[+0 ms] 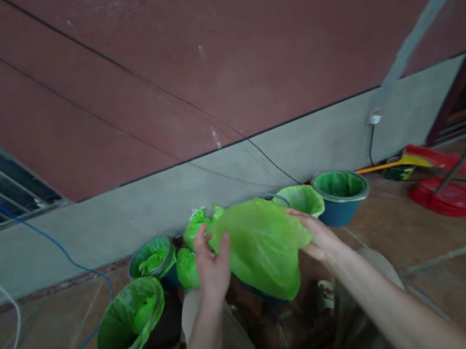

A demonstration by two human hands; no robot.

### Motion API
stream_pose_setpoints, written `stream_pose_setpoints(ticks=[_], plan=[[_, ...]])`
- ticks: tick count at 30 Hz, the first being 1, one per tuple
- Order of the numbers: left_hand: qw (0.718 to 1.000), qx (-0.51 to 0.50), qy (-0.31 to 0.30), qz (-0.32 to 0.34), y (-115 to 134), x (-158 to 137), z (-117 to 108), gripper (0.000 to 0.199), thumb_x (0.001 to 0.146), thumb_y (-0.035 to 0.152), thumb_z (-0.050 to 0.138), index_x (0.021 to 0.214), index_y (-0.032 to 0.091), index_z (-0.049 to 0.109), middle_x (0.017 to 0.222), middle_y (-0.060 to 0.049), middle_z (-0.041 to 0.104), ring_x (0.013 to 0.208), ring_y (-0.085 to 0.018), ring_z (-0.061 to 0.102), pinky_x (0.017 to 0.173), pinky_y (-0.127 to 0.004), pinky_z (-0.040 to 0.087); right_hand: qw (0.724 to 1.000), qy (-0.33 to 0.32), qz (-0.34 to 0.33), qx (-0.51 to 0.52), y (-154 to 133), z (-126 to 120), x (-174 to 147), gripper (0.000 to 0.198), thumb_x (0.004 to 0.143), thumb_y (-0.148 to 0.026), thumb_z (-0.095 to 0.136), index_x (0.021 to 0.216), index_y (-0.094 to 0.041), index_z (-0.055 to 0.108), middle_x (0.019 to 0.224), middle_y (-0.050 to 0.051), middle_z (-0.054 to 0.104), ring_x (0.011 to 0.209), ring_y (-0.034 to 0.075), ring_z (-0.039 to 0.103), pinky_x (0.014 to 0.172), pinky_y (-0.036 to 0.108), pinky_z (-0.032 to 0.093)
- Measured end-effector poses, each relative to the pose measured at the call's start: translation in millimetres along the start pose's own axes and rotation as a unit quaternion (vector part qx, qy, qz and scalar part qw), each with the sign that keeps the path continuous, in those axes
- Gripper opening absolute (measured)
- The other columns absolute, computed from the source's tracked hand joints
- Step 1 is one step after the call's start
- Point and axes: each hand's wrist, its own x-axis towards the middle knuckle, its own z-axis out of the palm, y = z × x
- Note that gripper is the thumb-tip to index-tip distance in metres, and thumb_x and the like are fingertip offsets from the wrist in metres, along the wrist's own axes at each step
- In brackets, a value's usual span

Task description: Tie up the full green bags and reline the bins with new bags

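Observation:
A green plastic garbage bag (264, 247), loose and puffed out, hangs between my hands above a bucket mostly hidden behind it. My right hand (318, 234) grips the bag at its right side, with the fingertips partly covered by the plastic. At the bag's left edge is my left hand (213, 262), thumb and fingers apart, nearly touching the plastic. Left of it, knotted green bags (187, 268) sit on the floor.
Green-lined buckets stand on the left, a near one (130, 322) and one behind (151, 258). To the right are another lined bucket (340, 197) and a red dustpan (449, 199). A blue cable (52, 239) crosses the tiles. The wall (216, 183) runs behind.

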Motion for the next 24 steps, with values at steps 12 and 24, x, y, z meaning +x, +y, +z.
stream_pose_setpoints(ticks=[12, 24], plan=[[0.984, -0.085, -0.143, -0.063, 3, -18, 1, 0.024, 0.084, 0.04, 0.063, 0.093, 0.02, 0.073, 0.085, -0.003, 0.074, 0.08, -0.022, 0.067, 0.077, -0.031, 0.054, 0.992, 0.089, 0.057, 0.071, 23, 17, 23, 0.03, 0.061, -0.021, 0.083, 0.084, -0.023, 0.063, 0.074, -0.005, 0.071, 0.064, 0.011, 0.064, 0.06, 0.021, 0.051], [0.948, -0.254, 0.039, -0.188, -25, 22, -88, 0.041, 0.056, 0.037, 0.085, 0.086, 0.014, 0.069, 0.073, -0.002, 0.072, 0.065, -0.016, 0.066, 0.058, -0.023, 0.05, 0.974, 0.208, 0.015, 0.09, 27, -84, 47, 0.013, 0.074, -0.028, 0.072, 0.074, -0.024, 0.059, 0.054, -0.006, 0.062, 0.052, 0.012, 0.061, 0.054, 0.022, 0.052]])
